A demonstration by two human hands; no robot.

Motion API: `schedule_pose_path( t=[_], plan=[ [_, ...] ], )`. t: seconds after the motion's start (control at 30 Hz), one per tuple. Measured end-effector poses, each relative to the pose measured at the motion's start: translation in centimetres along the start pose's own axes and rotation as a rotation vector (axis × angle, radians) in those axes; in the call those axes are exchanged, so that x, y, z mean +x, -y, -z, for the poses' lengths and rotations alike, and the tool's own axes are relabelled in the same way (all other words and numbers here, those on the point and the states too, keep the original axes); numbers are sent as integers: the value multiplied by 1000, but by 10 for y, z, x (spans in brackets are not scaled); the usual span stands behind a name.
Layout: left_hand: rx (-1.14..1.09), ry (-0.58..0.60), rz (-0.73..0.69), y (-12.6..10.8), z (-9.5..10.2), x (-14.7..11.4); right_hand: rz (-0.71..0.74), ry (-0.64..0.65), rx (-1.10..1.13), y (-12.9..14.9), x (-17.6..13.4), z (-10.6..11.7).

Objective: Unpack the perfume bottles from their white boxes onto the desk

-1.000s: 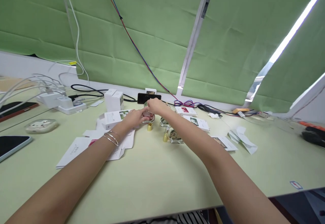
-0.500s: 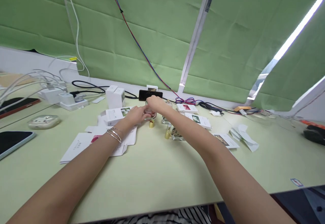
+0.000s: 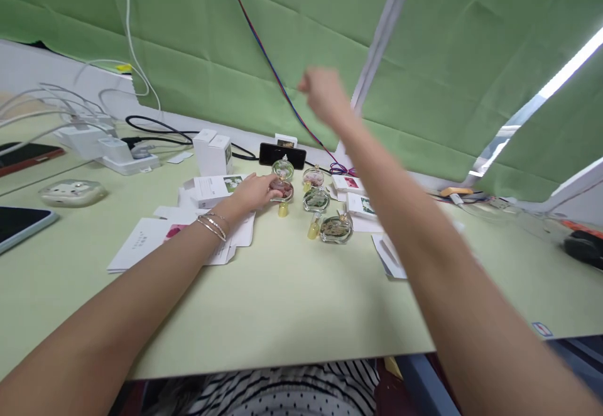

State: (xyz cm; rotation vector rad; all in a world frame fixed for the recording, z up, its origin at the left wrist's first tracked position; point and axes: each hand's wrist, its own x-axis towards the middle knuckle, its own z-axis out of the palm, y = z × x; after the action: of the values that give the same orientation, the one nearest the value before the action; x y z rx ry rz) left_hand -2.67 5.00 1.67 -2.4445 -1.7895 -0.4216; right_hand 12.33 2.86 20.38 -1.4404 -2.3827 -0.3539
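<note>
- The green blind (image 3: 211,58) fills the top; the view tips lower than half a second ago, so less of it shows and more striped clothing (image 3: 282,391) appears at the bottom.
- The worktop (image 3: 264,315) now sits higher in view, its near edge well up from the bottom.
- The right hand (image 3: 326,92) differs most: no longer at the red bottle (image 3: 283,191), it is raised well above the worktop in front of the blind, blurred. Its fingers look curled; whether its grip holds anything, I cannot tell.
- The left hand (image 3: 257,191) remains at the red bottle, its grip closed on the bottle's left side.
- The upright boxes (image 3: 213,155) keep their place beyond the left wrist, with the lying box (image 3: 214,191) just in front of them.
- The phone (image 3: 282,156) still leans at the back, behind the bottles.
- The red bottle stands on the worktop, plainer to see now that only one hand is on it.
- The front bottle (image 3: 336,230), partly behind the right arm before, shows whole.
- The leaf bottle (image 3: 316,200) and pink bottle (image 3: 313,177), mostly covered before, are now in the open.
- The rear bottle (image 3: 283,169), just behind the red one, also comes into sight.
- The gold cap (image 3: 282,209) stays just in front of the red bottle.
</note>
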Motion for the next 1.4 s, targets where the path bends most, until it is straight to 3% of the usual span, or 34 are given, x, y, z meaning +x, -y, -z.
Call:
schedule_pose_path(
  t=[0.1, 0.17, 0.27, 0.37, 0.5, 0.83, 1.23, 1.4],
  plan=[
    [4, -2, 11, -1, 3, 0, -7, -127, -107, -14, 7, 44],
    [13, -1, 14, -1, 4, 0, 48, -91, -158, -15, 0, 39],
    [21, -2, 2, 1, 3, 0, 132, 56, -159, -8, -20, -10],
    [15, -14, 1, 3, 2, 1, 205, 349, -141, 0, -41, -64],
    [10, -10, -11, 4, 0, 2, 226, 508, -142, 6, -60, -97],
    [39, -9, -25, 3, 1, 1, 93, 282, -126, -13, -27, -94],
    [67, -8, -30, 2, 1, 1, 89, 396, -176, 13, 0, -117],
    [66, -7, -16, -1, 4, 0, 178, 452, -210, 9, 7, -120]
  ],
)
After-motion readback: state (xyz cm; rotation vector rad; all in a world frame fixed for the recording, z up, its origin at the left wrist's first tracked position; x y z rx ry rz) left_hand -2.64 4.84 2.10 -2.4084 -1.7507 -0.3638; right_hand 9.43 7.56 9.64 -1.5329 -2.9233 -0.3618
